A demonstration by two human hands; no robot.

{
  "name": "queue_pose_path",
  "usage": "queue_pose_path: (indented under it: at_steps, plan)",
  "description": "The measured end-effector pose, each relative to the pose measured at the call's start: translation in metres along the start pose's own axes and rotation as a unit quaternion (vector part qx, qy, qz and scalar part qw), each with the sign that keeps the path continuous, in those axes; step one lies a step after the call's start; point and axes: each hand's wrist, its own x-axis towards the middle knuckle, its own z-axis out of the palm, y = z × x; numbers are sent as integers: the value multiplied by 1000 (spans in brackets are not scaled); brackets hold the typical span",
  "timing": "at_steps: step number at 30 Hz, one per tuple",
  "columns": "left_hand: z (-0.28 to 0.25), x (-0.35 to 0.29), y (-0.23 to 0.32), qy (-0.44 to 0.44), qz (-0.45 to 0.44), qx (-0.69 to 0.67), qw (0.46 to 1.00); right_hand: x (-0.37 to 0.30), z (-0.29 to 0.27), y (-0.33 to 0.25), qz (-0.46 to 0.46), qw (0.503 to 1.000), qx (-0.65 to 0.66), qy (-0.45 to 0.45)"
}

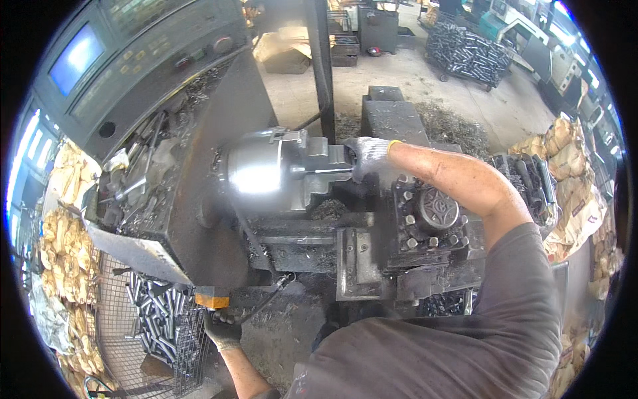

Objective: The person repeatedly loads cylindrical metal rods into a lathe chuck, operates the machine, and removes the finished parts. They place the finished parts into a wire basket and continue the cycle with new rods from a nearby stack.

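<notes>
A lathe chuck [256,166] with stepped jaws [318,159] stands in front of me, its body smeared as if spinning. From between the jaws a thin metal rod [327,171] reaches right to my right hand [367,158]. That hand wears a grey-white glove, and its fingers are closed about the rod's end, close beside the jaws; the fingertips are partly hidden. Low on the left, my left hand [223,330] in a dark glove is closed just under an orange-yellow block [212,298]. What its fingers grip there is not clear.
A square tool post [428,213] with bolts sits under my right forearm. A wire basket [119,312] of metal pieces stands lower left. The control panel [126,63] rises upper left, and a cart of metal parts [467,54] is at the back. Stacked sacks [571,179] stand right.
</notes>
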Motion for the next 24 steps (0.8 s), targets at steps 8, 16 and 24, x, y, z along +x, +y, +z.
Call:
queue_pose_path:
  at_steps: [8,16,24]
  plan:
    - [-2,17,-5,137,187,220,948,-41,-14,-27,22,998,-12,52]
    - [100,-70,-2,170,578,564,565,-217,16,-78,-8,931,170,323]
    - [425,-30,53,-93,806,514,277,-322,123,-100,-21,903,330,275]
